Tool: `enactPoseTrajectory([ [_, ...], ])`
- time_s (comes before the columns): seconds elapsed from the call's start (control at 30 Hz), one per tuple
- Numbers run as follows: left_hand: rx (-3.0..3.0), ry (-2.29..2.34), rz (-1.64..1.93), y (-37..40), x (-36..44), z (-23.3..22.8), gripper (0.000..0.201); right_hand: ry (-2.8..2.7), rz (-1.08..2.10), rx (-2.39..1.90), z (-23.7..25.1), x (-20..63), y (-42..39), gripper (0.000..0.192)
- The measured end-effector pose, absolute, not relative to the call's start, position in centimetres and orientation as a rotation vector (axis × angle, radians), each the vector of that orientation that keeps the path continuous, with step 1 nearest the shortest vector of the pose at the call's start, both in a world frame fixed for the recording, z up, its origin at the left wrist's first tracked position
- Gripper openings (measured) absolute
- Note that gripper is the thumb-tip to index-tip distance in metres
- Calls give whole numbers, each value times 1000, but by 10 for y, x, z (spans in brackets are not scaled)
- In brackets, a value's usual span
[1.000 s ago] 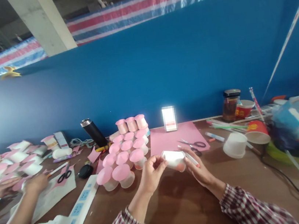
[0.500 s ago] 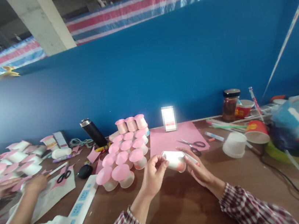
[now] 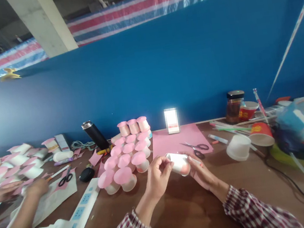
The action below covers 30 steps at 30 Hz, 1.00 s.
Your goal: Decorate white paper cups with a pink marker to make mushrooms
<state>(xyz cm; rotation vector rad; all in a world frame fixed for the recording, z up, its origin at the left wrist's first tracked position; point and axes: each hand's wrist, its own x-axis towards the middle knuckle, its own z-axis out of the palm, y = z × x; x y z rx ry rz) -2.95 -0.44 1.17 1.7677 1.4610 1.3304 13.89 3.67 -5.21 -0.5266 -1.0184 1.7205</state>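
Observation:
A white paper cup [image 3: 179,163] with an orange-red patch lies on its side in the air above the table, between my two hands. My left hand [image 3: 157,175] pinches one end of it with thumb and fingers. At the other end, my right hand [image 3: 201,173] is closed round a white marker pen [image 3: 195,161], its fingers touching the cup; the pen's tip is hidden. Just beyond my hands, dark-handled scissors [image 3: 195,147] lie partly on a pink paper sheet [image 3: 170,141]. Several cups with pink paper discs on top [image 3: 124,160] stand to the left.
A white power strip [image 3: 79,211] lies at left, near a black bottle [image 3: 95,134]. Further left, a co-worker's hands [image 3: 35,187] work beside more cups. A plain white cup [image 3: 238,148], a red cup [image 3: 261,134] and a dark-lidded jar [image 3: 235,108] are at right.
The cup and my left hand have shifted very slightly to the right. My grip on the cup and pen looks the same.

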Motion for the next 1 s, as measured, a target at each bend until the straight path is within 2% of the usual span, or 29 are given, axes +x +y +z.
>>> enactPoseTrajectory([
  [0.5,1739,1475,1380,-4,-27,13,22,-1018,1742,-558,-55,140,39,43],
  [1.0,1812,1419,1401,-5,-24,11,16,-1009,1762,-566,-57,140,40,44],
])
